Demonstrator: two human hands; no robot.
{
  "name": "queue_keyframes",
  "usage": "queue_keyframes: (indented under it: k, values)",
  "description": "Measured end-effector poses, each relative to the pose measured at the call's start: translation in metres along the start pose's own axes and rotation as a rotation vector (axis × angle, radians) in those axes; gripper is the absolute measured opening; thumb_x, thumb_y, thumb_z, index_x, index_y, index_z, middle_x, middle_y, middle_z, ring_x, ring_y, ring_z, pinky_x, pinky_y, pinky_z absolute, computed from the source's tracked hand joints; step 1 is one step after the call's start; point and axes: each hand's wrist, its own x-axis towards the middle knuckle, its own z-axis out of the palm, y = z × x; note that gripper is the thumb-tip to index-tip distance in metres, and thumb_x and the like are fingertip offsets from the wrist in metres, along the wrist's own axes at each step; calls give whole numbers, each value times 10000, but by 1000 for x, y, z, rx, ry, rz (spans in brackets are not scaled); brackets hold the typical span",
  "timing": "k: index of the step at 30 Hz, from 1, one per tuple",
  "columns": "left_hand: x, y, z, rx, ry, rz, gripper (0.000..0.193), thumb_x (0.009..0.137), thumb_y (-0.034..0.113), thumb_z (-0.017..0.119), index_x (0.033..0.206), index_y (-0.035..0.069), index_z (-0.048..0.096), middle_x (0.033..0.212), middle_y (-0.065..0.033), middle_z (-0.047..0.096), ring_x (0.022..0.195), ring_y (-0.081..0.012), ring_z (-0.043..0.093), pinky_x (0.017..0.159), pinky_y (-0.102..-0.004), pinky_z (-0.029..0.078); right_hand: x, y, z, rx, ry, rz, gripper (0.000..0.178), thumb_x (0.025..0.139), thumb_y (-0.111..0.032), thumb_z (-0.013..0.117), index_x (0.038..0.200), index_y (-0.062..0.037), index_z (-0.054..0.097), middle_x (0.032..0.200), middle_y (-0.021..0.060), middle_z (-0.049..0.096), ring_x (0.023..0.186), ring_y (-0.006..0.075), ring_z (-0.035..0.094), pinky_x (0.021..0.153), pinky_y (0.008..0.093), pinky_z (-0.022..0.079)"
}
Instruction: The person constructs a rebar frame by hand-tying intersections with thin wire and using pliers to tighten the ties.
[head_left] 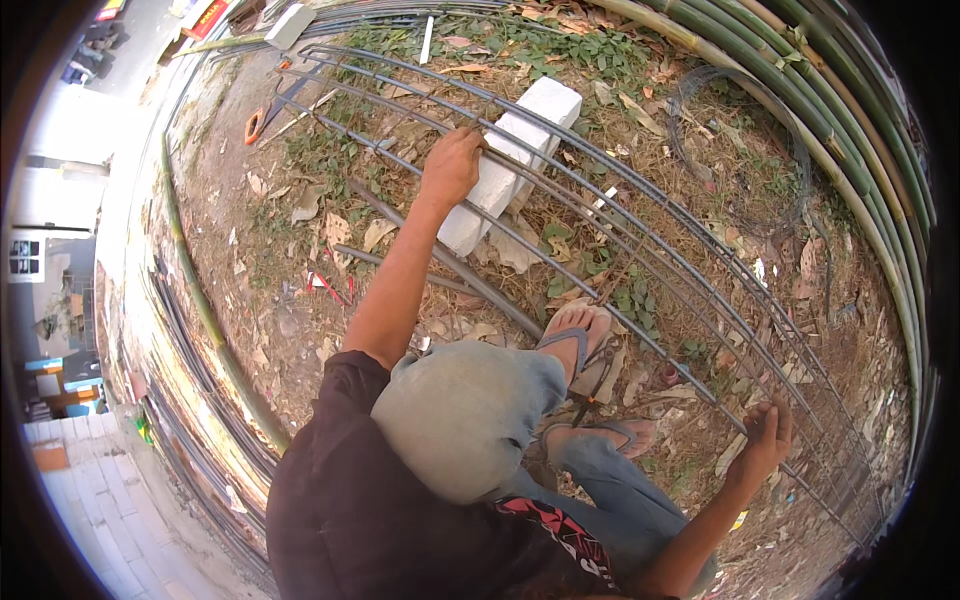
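Observation:
Several long ribbed steel bars run side by side from the upper left to the lower right, resting across a white block. My left hand is closed round a brownish middle bar above the block. Lower right, my right hand has its fingers bent at the bars. It appears to grip the nearest bar, though the fingertips partly hide the contact. My sandalled feet stand just on the near side of that bar. Beside them lies a dark pincer-like tool.
Green bamboo poles curve along the right, near a loose coil of thin wire. An orange-handled saw and a red-handled tool lie on the leafy ground. A thick bar lies under the block. More rods line the left.

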Motion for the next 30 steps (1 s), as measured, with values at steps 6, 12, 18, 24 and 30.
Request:
queue_keyframes:
  k: [6, 12, 18, 24, 30]
  values:
    - [13, -12, 12, 210, -150, 120, 251, 860, 28, 504, 1072, 87, 624, 1061, -118, 665, 1117, -316, 585, 979, -493, 427, 1, 0, -4, -13, 65, 10, 242, 1000, -151, 612, 1190, -7, 654, 931, 45, 665, 811, 110, 632, 716, 269, 532]
    - [23, -13, 1, 322, -408, -11, 261, 822, 54, 540, 1080, 67, 577, 1109, -144, 672, 1138, -350, 575, 989, -535, 416, 1, -5, -16, 31, 90, 26, 226, 997, -151, 608, 1171, -17, 663, 917, 39, 678, 780, 110, 642, 709, 265, 542]
    - [8, 5, -33, 195, -511, 37, 350, 807, 74, 603, 1153, 27, 580, 1221, -225, 625, 1193, -436, 537, 1031, -492, 422, -3, -6, -26, 64, 146, 52, 210, 995, -133, 598, 1147, -9, 673, 900, 48, 689, 782, 114, 655, 693, 262, 547]
    - [18, 65, -17, -30, -472, 199, 292, 957, 218, 623, 1190, 48, 671, 1183, -172, 660, 1132, -365, 595, 969, -444, 453, 2, 2, -14, 20, 50, 36, 216, 992, -68, 541, 1128, -12, 699, 855, 46, 693, 747, 108, 657, 678, 249, 536]
    - [40, 94, 26, -191, -852, 103, 303, 897, 237, 704, 873, -63, 676, 723, -128, 639, 677, -179, 594, 660, -330, 469, -13, 7, 3, -386, -167, -80, 228, 925, -52, 538, 1067, -14, 713, 822, 132, 713, 747, 245, 690, 708, 369, 532]
